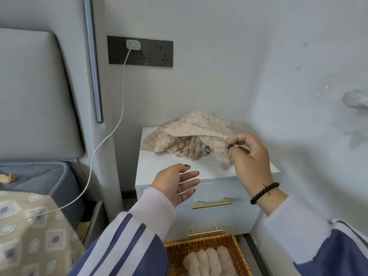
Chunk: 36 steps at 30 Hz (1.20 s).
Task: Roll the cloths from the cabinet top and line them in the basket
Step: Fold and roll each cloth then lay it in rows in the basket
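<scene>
Our right grip (pixel 247 156) pinched the fluffy beige cloth (pixel 191 136) on the cabinet top (pixel 171 166) — left grip (pixel 177 184) released, four rolled cloths (pixel 209 261) lined in the wicker basket (pixel 199 244).

Cloth pile (pixel 189 136) on cabinet (pixel 199 188) top, far right corner against the wall. Basket (pixel 237 248) on floor near, in front of the cabinet, four rolled cloths (pixel 209 261) side by side inside. Bed (pixel 29 226) left of cabinet; wall socket (pixel 140 50) above, far left, cable (pixel 103 140) hanging down to the bed.
</scene>
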### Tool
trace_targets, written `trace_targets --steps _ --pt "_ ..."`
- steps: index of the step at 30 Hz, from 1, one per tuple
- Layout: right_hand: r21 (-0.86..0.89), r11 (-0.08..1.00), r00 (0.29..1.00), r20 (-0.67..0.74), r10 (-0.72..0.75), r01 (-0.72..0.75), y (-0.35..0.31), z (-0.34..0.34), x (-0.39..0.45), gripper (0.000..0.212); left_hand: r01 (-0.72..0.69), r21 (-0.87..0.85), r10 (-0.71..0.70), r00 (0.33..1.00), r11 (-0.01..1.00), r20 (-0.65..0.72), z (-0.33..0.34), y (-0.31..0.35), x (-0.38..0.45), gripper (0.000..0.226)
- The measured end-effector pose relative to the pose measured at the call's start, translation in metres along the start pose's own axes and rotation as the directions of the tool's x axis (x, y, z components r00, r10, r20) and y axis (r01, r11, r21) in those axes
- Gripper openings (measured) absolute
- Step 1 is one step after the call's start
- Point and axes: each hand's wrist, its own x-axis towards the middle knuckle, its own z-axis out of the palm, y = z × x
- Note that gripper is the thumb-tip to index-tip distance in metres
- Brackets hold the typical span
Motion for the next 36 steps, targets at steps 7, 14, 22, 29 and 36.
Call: trace_targets --steps 7,14,22,29,36 --pt "-0.022 0.981 0.859 0.480 0.178 -0.191 -0.011 -0.020 -0.047 0.023 0.020 -0.067 -0.012 0.994 0.998 0.110 0.007 -0.015 0.000 0.048" --pt "-0.174 0.973 0.648 0.725 0.232 -0.154 -0.003 -0.042 -0.072 0.024 -0.095 0.066 0.099 0.993 0.993 -0.060 0.012 -0.025 -0.004 0.037" --pt "-0.352 0.902 0.887 0.288 0.360 -0.251 0.026 -0.076 -0.039 0.012 -0.185 0.069 0.177 0.978 0.980 0.111 0.016 -0.020 -0.015 0.019" --pt "-0.101 0.448 0.391 0.344 0.854 -0.888 0.082 -0.054 -0.032 0.086 -0.109 -0.130 0.126 0.983 0.985 0.133 0.020 -0.022 -0.030 0.025" --pt "0.088 0.216 0.223 0.625 0.748 -0.972 0.090 -0.039 -0.033 0.029 -0.155 -0.112 0.165 0.982 0.982 0.090 0.006 -0.012 -0.030 0.030"
